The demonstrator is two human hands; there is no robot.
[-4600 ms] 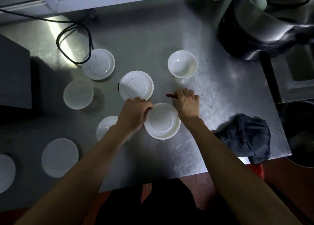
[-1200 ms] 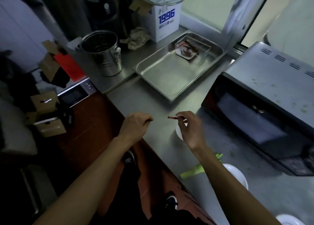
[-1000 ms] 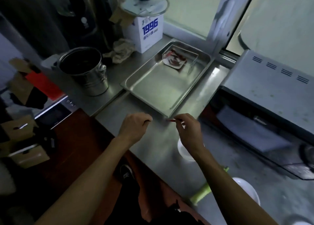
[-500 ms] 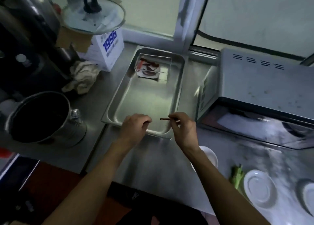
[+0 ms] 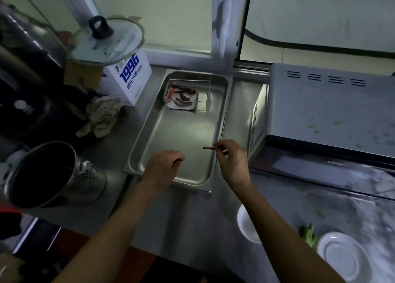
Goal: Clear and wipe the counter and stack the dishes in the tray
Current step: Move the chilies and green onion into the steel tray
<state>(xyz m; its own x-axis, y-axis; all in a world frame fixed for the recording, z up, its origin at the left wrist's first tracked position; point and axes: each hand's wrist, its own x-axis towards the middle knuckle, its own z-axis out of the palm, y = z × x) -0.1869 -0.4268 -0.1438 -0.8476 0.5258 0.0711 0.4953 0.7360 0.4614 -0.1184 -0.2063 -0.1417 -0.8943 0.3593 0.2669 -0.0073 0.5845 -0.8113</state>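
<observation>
The right hand [image 5: 232, 164] pinches a thin red chilli [image 5: 208, 148] between thumb and fingertips and holds it above the near right part of the steel tray [image 5: 147, 120]. The left hand [image 5: 161, 167] hovers just to its left over the tray's near end, fingers loosely curled and holding nothing.

Judging from this, the task is at an early stage. Beyond both hands, at the tray's far end, a clear box [image 5: 188, 92] already holds several red chillies, so the one in hand probably belongs there too. No dishes are stacked in the tray yet: apart from that box its floor carries nothing. On the counter [image 5: 188, 225], below and to the right of the right forearm, a white bowl [image 5: 245, 225] is partly hidden by the arm, and farther right a white plate [image 5: 344, 259] sits with some green vegetable scrap [image 5: 307, 234] beside it. Those still have to be gathered. The counter to the right of the right arm looks smeared, so wiping seems still to come. A crumpled cloth [image 5: 100, 117] lies well to the left of the left hand.

As for writing, the white carton [image 5: 128, 79] far to the left of the hands, beyond the cloth, reads "1996" in large blue digits, with smaller characters under it too small to read. A glass lid [image 5: 106, 41] rests on top of it. The microwave [image 5: 329, 115] to the right of the right hand has a small mark on its front that cannot be read.
</observation>
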